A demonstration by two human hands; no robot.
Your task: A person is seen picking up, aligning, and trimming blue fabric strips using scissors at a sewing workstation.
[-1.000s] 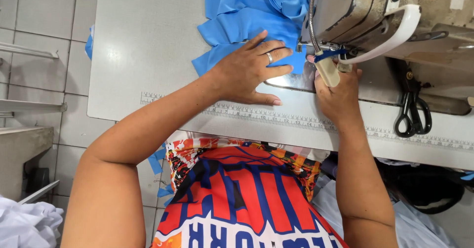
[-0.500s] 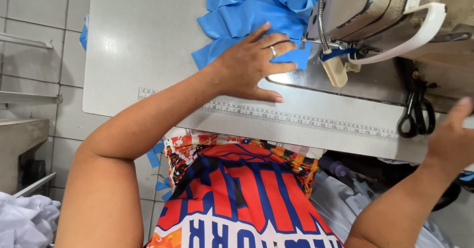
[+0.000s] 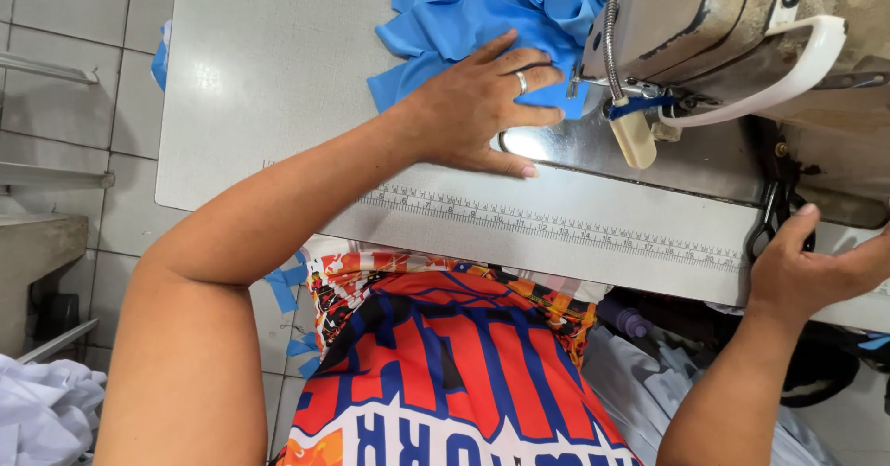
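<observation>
The left hand (image 3: 482,109) lies flat on the blue fabric (image 3: 482,12), fingers spread and pressed down, a ring on one of them, evidently to pin the cloth's near edge against the white counter (image 3: 269,76) right beside the sewing machine (image 3: 742,30). The fabric sits at about twelve o'clock from the person, bunched in loose folds toward the far edge of the counter and running under the machine's head at one o'clock; it is a smooth, thin, bright blue stuff, creased and heaped rather than laid out. The right hand (image 3: 807,267) is off at four o'clock, at the counter's near edge, its fingers loosely curled and touching the handles of black scissors (image 3: 774,216) (whether it actually grips them, I cannot tell). A printed measuring strip (image 3: 556,225) runs along the counter's front.
</observation>
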